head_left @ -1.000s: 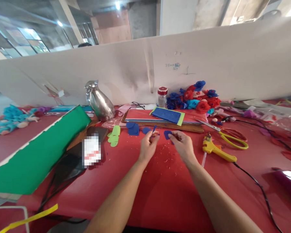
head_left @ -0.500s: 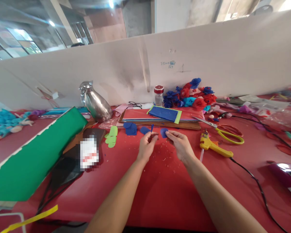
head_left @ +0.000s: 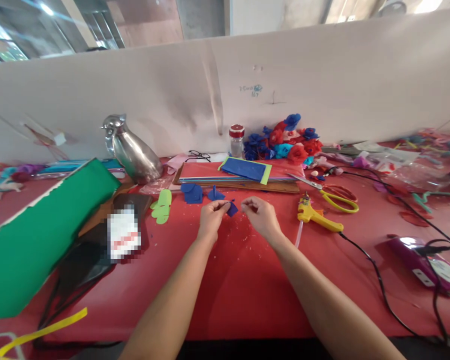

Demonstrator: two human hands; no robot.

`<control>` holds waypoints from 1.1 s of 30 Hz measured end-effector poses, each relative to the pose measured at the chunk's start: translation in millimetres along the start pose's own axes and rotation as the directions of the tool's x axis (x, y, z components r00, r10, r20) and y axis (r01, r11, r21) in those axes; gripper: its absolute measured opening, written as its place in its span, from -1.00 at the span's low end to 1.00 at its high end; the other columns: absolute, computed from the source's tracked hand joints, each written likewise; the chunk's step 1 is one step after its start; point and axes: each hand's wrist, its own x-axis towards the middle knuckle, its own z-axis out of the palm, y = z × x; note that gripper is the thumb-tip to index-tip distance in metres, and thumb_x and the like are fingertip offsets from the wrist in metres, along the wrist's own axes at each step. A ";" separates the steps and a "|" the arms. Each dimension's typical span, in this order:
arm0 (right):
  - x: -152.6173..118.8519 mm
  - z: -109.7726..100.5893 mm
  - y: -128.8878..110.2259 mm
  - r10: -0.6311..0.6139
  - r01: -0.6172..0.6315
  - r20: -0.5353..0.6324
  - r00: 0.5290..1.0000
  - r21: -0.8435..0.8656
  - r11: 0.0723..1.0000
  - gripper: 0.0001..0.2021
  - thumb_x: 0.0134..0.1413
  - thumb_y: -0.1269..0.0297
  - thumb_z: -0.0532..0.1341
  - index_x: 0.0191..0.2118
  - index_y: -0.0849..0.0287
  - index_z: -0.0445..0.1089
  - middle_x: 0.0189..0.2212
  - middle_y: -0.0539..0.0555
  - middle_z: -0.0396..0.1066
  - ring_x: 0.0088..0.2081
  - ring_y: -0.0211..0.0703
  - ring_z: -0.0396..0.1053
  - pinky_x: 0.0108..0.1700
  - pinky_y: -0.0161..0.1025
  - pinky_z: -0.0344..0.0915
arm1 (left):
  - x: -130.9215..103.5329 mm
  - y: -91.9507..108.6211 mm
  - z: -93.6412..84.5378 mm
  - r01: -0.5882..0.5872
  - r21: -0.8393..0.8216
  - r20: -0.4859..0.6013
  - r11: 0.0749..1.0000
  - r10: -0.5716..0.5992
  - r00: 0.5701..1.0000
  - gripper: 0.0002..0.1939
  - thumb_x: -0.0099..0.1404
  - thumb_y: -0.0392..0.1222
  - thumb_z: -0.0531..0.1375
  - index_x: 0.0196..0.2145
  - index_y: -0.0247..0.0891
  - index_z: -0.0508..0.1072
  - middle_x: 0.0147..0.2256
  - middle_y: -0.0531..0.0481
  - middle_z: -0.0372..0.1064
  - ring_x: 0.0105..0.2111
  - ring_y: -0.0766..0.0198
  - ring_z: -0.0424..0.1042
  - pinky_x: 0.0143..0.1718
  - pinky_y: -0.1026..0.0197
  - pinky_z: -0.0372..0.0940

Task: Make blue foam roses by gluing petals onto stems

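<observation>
Over the red table, my left hand (head_left: 211,220) pinches a small dark blue paper piece (head_left: 232,209) between thumb and fingertips. A narrow blue tip sticks up at its top edge. My right hand (head_left: 261,216) is held just to the right, apart from the blue piece, with its fingertips pressed together. Whatever might be between them is too small to make out. Beyond my left hand lie several blue paper petals (head_left: 192,193) and another blue piece (head_left: 216,194) with a part standing upright. Green rounded paper pieces (head_left: 162,206) rest farther left.
A yellow glue gun (head_left: 318,218) and yellow-handled scissors (head_left: 339,200) lie to the right. Behind are stacked paper sheets (head_left: 206,172), a red-lidded jar (head_left: 236,141), paper flowers (head_left: 285,142) and a metal jug (head_left: 135,152). A green board (head_left: 48,235) slants along the left.
The blue petal formerly in my right hand now appears at my left fingertips. The right hand has come away from it, still pinched. The camera view has shifted slightly.
</observation>
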 end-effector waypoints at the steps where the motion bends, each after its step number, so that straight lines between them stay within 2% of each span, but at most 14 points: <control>1: 1.6 -2.3 1.3 0.009 -0.009 -0.033 0.999 0.017 1.000 -0.88 -0.07 0.23 0.13 -0.44 0.11 0.37 -0.53 0.00 0.46 -0.45 -0.19 0.39 -0.33 -0.26 0.24 | 2.3 -0.4 -1.9 0.009 -0.008 -0.039 1.000 -0.009 0.999 -0.83 -0.08 -0.16 0.33 -0.47 -0.27 0.55 -0.51 0.02 0.44 -0.48 0.35 0.30 -0.35 0.28 0.18; 3: 5.0 -6.2 4.4 0.028 -0.019 -0.102 0.994 0.089 0.996 -0.85 -0.07 0.18 0.14 -0.42 0.12 0.36 -0.52 0.01 0.45 -0.47 -0.19 0.37 -0.36 -0.25 0.24 | 6.4 -1.6 -5.7 0.030 -0.025 -0.091 0.999 -0.032 0.995 -0.79 -0.08 -0.15 0.33 -0.42 -0.27 0.56 -0.53 0.04 0.42 -0.54 0.39 0.24 -0.43 0.30 0.12; 6: 8.7 -9.5 7.1 0.065 -0.021 -0.187 0.980 0.227 0.974 -0.80 -0.09 0.12 0.16 -0.39 0.15 0.35 -0.53 0.03 0.42 -0.49 -0.21 0.34 -0.41 -0.27 0.23 | 9.5 -3.4 -9.0 0.041 -0.053 -0.107 0.998 -0.046 0.993 -0.74 -0.08 -0.15 0.32 -0.38 -0.28 0.56 -0.58 0.09 0.36 -0.62 0.45 0.10 -0.53 0.33 0.00; 9: 9.8 -9.3 7.0 0.112 -0.038 -0.217 0.970 0.320 0.947 -0.77 -0.15 0.12 0.19 -0.39 0.17 0.35 -0.54 0.03 0.40 -0.49 -0.22 0.32 -0.43 -0.29 0.21 | 7.8 -3.5 -8.2 0.035 -0.068 -0.110 0.997 -0.043 0.993 -0.77 -0.10 -0.16 0.33 -0.42 -0.29 0.54 -0.62 0.12 0.31 -0.64 0.47 0.06 -0.54 0.34 -0.02; 16: 5.9 -1.4 6.2 0.128 -0.096 -0.086 0.988 0.309 0.946 -0.77 -0.27 0.17 0.21 -0.42 0.18 0.42 -0.49 0.05 0.44 -0.45 -0.21 0.32 -0.34 -0.24 0.25 | -2.2 4.9 -2.6 -0.057 -0.038 -0.087 0.998 0.053 0.995 -0.86 -0.09 -0.18 0.32 -0.50 -0.26 0.55 -0.49 0.02 0.47 -0.43 0.30 0.36 -0.26 0.23 0.23; 21: -0.2 2.6 1.3 0.086 -0.086 0.011 0.996 0.245 0.966 -0.74 -0.23 0.14 0.21 -0.38 0.18 0.42 -0.46 0.06 0.45 -0.47 -0.22 0.31 -0.39 -0.26 0.25 | -3.8 7.2 -2.9 -0.181 0.018 -0.078 0.983 0.182 0.980 -0.89 -0.07 -0.18 0.31 -0.50 -0.23 0.57 -0.43 0.00 0.52 -0.33 0.21 0.42 -0.14 0.15 0.26; 26: -1.4 4.7 1.6 0.020 -0.035 0.071 0.997 0.223 0.974 -0.65 -0.24 0.14 0.24 -0.24 0.16 0.40 -0.33 0.09 0.47 -0.52 -0.27 0.29 -0.45 -0.28 0.24 | -1.3 2.7 -4.2 -0.290 0.092 -0.025 0.953 0.293 0.956 -0.92 -0.03 -0.18 0.30 -0.50 -0.19 0.58 -0.42 0.02 0.52 -0.33 0.21 0.43 -0.14 0.16 0.26; 30: -0.5 7.3 6.4 0.017 -0.041 0.124 0.992 0.196 0.980 -0.61 -0.19 0.11 0.23 -0.18 0.15 0.39 -0.41 0.06 0.48 -0.48 -0.22 0.34 -0.38 -0.25 0.26 | -0.8 -1.7 -2.8 -0.267 0.115 0.016 0.957 0.267 0.964 -0.89 -0.02 -0.14 0.31 -0.48 -0.19 0.59 -0.43 0.01 0.52 -0.32 0.20 0.43 -0.14 0.14 0.26; 33: -0.1 8.4 10.9 -0.003 -0.024 0.140 0.990 0.188 0.982 -0.72 -0.13 0.12 0.18 -0.28 0.15 0.42 -0.40 0.07 0.50 -0.41 -0.17 0.40 -0.29 -0.23 0.29 | -2.1 -5.1 -0.5 -0.199 0.124 0.075 0.972 0.190 0.979 -0.85 -0.02 -0.13 0.31 -0.46 -0.23 0.58 -0.43 -0.02 0.53 -0.34 0.19 0.43 -0.15 0.14 0.27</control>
